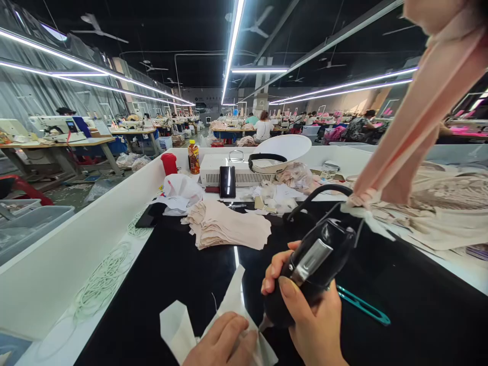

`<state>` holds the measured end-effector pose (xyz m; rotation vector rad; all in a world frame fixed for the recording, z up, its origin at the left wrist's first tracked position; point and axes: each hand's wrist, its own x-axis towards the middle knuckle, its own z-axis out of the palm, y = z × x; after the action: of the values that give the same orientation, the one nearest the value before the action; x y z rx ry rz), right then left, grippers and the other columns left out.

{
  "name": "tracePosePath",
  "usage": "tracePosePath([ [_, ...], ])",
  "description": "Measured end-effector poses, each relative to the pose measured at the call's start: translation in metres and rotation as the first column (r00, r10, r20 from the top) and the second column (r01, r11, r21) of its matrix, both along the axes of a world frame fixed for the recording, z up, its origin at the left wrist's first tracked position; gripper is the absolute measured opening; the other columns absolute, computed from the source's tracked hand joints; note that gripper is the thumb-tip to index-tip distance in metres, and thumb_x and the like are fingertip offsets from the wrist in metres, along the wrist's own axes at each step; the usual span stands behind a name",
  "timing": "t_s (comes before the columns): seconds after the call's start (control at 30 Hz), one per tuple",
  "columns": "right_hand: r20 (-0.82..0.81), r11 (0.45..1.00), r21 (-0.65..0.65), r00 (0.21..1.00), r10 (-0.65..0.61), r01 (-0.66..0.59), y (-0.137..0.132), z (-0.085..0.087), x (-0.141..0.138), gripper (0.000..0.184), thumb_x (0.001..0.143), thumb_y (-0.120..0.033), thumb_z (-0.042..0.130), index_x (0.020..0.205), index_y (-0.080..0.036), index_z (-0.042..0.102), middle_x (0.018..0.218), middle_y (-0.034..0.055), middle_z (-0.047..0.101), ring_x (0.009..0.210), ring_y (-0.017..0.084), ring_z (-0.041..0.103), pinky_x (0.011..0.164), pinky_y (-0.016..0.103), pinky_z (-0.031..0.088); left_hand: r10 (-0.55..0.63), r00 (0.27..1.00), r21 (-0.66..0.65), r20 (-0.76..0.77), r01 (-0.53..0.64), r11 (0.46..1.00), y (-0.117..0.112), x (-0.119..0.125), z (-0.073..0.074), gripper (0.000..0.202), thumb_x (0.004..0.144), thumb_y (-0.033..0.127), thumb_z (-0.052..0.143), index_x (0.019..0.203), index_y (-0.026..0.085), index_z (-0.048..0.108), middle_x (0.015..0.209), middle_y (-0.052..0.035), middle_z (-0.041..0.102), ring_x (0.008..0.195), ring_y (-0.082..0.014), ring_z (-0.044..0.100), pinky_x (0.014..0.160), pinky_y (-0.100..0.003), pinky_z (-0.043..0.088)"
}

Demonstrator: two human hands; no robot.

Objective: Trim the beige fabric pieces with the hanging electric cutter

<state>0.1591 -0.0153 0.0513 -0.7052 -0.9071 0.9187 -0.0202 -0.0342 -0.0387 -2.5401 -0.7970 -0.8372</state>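
My right hand [310, 317] is wrapped round a black hand-held electric tool [324, 254] with a silver lever on its side. The tool tilts down to the left, its pale pointed tip close to a cream fabric piece [177, 325]. Whether the tip touches the fabric I cannot tell. Fingers together, my left hand [224, 340] holds this folded piece down on the black tabletop [152, 284]. A black cord [320, 190] runs from the tool's upper end towards knotted pink fabric strips [415, 127] hanging at the upper right. Just right of my right hand lies a teal flat tool [364, 305].
Behind my hands lies a stack of cream fabric pieces [232, 223]. A phone [227, 182] leans on a white vented box [213, 170], near a bottle [193, 157]. Pale cord [102, 279] is coiled along the left wall; more fabric [450, 193] is heaped right.
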Motion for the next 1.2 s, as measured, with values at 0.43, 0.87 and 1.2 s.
tracePosePath([
  [0.43, -0.01, 1.0, -0.012, 1.0, -0.028, 0.028, -0.001, 0.002, -0.002, 0.042, 0.089, -0.043, 0.085, 0.119, -0.03, 0.059, 0.085, -0.0034, 0.066, 0.063, 0.015, 0.063, 0.062, 0.03, 0.055, 0.009, 1.0, 0.044, 0.008, -0.01, 0.999, 0.006, 0.003, 0.007, 0.038, 0.114, 0.034, 0.037, 0.113, 0.02, 0.073, 0.11, -0.0051, 0.078, 0.102, -0.0166, 0.076, 0.095, -0.024, 0.061],
  [0.87, 0.046, 0.999, 0.026, 0.998, 0.031, -0.033, 0.014, -0.007, 0.004, 0.039, 0.092, -0.035, 0.083, 0.121, -0.032, 0.058, 0.088, -0.0025, 0.07, 0.064, 0.015, 0.069, 0.065, 0.031, 0.061, 0.061, 0.998, 0.006, -0.031, -0.06, 0.998, 0.002, 0.001, -0.004, 0.03, 0.111, 0.04, 0.046, 0.122, 0.023, 0.069, 0.12, -0.0102, 0.074, 0.112, -0.0229, 0.074, 0.093, -0.029, 0.063],
  [1.2, 0.027, 0.999, 0.027, 0.999, -0.031, 0.03, 0.016, 0.002, -0.002, 0.039, 0.089, -0.035, 0.085, 0.118, -0.03, 0.058, 0.085, -0.0029, 0.07, 0.06, 0.015, 0.067, 0.059, 0.03, 0.059, 0.08, 0.994, 0.067, -0.079, -0.075, 0.995, 0.005, -0.002, -0.003, 0.04, 0.107, 0.057, 0.05, 0.126, 0.027, 0.068, 0.122, -0.0111, 0.075, 0.114, -0.0255, 0.074, 0.091, -0.035, 0.065],
])
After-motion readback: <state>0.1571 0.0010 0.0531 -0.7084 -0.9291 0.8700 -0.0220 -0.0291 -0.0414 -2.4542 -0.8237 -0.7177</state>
